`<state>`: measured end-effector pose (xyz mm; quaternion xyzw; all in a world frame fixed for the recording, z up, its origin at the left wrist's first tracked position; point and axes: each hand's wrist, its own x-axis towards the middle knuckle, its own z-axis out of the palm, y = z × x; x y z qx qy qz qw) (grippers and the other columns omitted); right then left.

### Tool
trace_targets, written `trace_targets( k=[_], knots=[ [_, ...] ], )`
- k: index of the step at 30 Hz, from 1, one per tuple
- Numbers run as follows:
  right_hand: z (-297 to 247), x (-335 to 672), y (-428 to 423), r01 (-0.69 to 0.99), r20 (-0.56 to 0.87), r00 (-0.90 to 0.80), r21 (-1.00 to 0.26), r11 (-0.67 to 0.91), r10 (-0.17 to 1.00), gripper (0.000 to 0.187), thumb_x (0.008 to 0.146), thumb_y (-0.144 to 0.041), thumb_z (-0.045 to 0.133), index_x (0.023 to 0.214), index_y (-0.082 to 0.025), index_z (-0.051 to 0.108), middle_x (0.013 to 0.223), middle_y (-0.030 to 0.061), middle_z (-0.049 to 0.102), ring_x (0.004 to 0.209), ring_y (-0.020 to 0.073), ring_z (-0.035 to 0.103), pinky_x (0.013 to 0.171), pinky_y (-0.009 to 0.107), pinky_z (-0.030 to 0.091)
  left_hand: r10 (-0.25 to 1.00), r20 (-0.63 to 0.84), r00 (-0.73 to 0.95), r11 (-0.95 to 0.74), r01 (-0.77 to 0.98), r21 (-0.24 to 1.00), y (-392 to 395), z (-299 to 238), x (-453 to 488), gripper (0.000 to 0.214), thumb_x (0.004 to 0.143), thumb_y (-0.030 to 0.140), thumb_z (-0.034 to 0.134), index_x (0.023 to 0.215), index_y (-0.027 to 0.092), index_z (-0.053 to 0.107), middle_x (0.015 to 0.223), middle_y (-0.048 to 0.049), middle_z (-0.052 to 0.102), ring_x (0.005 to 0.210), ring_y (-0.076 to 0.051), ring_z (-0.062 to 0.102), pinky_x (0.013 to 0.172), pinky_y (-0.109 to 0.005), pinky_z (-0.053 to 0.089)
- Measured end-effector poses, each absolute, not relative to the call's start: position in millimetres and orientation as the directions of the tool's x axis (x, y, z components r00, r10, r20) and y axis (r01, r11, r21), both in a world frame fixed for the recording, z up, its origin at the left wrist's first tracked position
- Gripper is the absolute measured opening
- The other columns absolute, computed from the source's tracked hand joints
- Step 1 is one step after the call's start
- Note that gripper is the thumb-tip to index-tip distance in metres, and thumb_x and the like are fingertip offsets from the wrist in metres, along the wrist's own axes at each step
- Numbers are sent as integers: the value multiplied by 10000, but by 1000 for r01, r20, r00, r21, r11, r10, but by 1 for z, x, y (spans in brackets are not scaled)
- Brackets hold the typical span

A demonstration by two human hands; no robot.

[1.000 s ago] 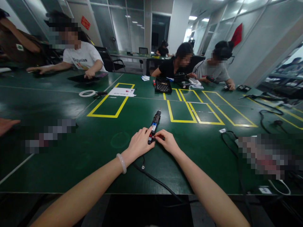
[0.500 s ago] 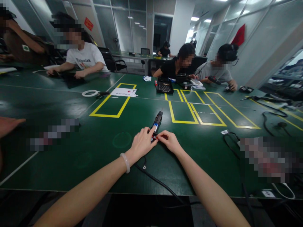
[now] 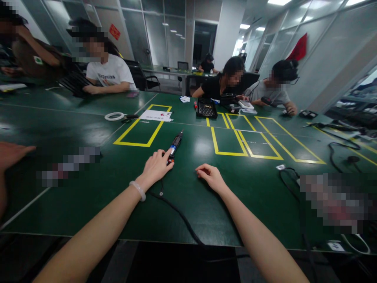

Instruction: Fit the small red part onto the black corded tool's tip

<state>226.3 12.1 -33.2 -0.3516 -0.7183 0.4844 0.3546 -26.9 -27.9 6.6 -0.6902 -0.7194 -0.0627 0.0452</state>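
Observation:
My left hand [image 3: 156,167] is closed around the rear part of a slim electric screwdriver [image 3: 176,145] lying on the green table. Its black body has a blue-and-silver band, and its thin tip points away from me. Something orange-red shows at the rear end, beside my thumb. From beneath my left wrist, a black cord [image 3: 182,218] runs toward the table's near edge. To the right, my right hand [image 3: 212,177] rests apart from the tool, its fingers curled and pressed together. Nothing shows between those fingers.
Yellow tape rectangles [image 3: 231,153] mark the green table [image 3: 118,204]. Beyond lie a white sheet [image 3: 155,115], a black tray [image 3: 206,108] and a white cable coil [image 3: 114,116]. Several people sit around. Another person's hand [image 3: 14,155] reaches in at left. Black cables [image 3: 290,184] lie right.
My left hand has moved left with the screwdriver. My right hand has let go of the tool's rear end and stays nearly in place. Across the table, a person has raised a dark tray-like object.

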Motion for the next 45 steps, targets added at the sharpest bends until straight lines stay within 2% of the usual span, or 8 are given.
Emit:
trace_targets(
  k=[8, 15, 18, 22, 30, 38, 41, 45],
  knots=[
    [-32, 226, 11, 158, 165, -521, -946, 285, 838, 165, 836, -280, 577, 899, -165, 677, 766, 26, 661, 679, 140, 617, 656, 261, 482, 953, 72, -295, 296, 955, -12, -17, 4, -124, 631, 911, 504, 353, 1481, 241, 287, 1314, -208, 434, 1129, -388, 481, 860, -486, 435],
    [-35, 227, 11, 162, 166, -533, -942, 293, 830, 169, 847, -279, 568, 911, -168, 678, 784, 24, 668, 703, 138, 620, 681, 259, 479, 892, 28, -452, 453, 892, -15, -30, 6, -180, 620, 938, 495, 335, 1478, 203, 250, 1368, -200, 402, 1116, -360, 479, 881, -489, 421],
    [-35, 227, 11, 171, 171, -538, -937, 305, 826, 173, 856, -276, 559, 913, -165, 678, 780, 25, 665, 704, 140, 618, 680, 258, 474, 880, 84, -468, 473, 880, -44, -36, 7, -183, 593, 943, 475, 348, 1453, 182, 277, 1346, -182, 421, 1109, -338, 476, 886, -472, 423],
    [-35, 226, 12, 186, 177, -544, -928, 324, 820, 172, 858, -265, 555, 915, -159, 678, 778, 26, 667, 700, 139, 619, 680, 259, 471, 861, 236, -451, 475, 878, -55, -42, 9, -175, 467, 912, 429, 439, 1289, 156, 457, 1271, -167, 449, 1079, -307, 484, 853, -399, 445],
    [-37, 226, 13, 198, 179, -549, -921, 335, 816, 176, 865, -260, 544, 918, -159, 678, 784, 29, 672, 699, 138, 621, 675, 254, 468, 863, 223, -454, 475, 878, -52, -44, 12, -168, 399, 862, 429, 507, 1138, 148, 572, 1205, -159, 485, 1018, -297, 524, 783, -370, 461],
    [-35, 226, 11, 181, 173, -549, -930, 319, 817, 181, 864, -273, 553, 918, -154, 679, 778, 31, 665, 700, 141, 615, 674, 258, 466, 799, 277, -533, 543, 838, 45, -45, 21, -161, 441, 916, 421, 388, 1119, 103, 616, 1160, -173, 573, 984, -306, 568, 747, -388, 466],
    [-35, 226, 11, 183, 179, -548, -928, 325, 817, 182, 864, -270, 553, 917, -154, 682, 781, 31, 666, 702, 141, 613, 672, 258, 463, 789, 354, -501, 466, 865, 185, -39, 19, -156, 431, 928, 386, 383, 1178, 103, 590, 1148, -163, 608, 1004, -289, 572, 810, -399, 460],
    [-34, 226, 11, 199, 178, -550, -921, 335, 816, 180, 866, -269, 549, 910, -157, 683, 775, 28, 665, 691, 140, 610, 660, 259, 457, 930, 169, -327, 138, 735, 663, -25, 17, -120, 437, 918, 397, 413, 1211, 123, 587, 1037, -99, 664, 919, -204, 615, 865, -354, 468]
  ],
)
